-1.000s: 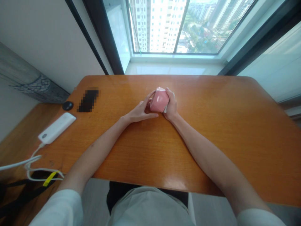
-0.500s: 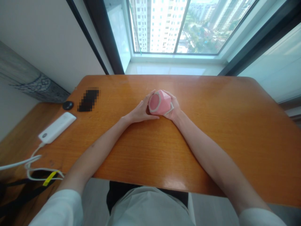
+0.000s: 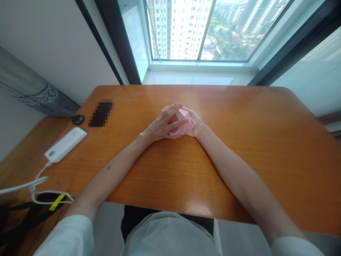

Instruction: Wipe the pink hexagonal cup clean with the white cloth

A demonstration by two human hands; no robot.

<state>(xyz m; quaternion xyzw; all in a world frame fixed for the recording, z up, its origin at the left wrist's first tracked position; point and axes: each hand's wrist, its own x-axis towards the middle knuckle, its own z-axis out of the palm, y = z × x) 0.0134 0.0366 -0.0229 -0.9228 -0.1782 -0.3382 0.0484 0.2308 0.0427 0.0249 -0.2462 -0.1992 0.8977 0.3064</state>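
A small pink faceted object [image 3: 185, 125] with pale grey edging is held between my two hands over the middle of the table. Its exact kind does not show clearly. My left hand [image 3: 162, 123] wraps it from the left, with fingers lying across its round face and partly covering it. On the other side, my right hand [image 3: 195, 122] grips the object's right end; most of those fingers are hidden behind it.
The wooden table [image 3: 253, 149] stretches before a window [image 3: 202, 32]. At the left lie a white power strip [image 3: 66, 145] with white cables [image 3: 39, 185], a round black item [image 3: 77, 119] and a pixelated dark item [image 3: 100, 114].
My left hand has moved from the object's edge to over its round face, fingers now across it. The object has shifted slightly towards me. My right hand still holds it.
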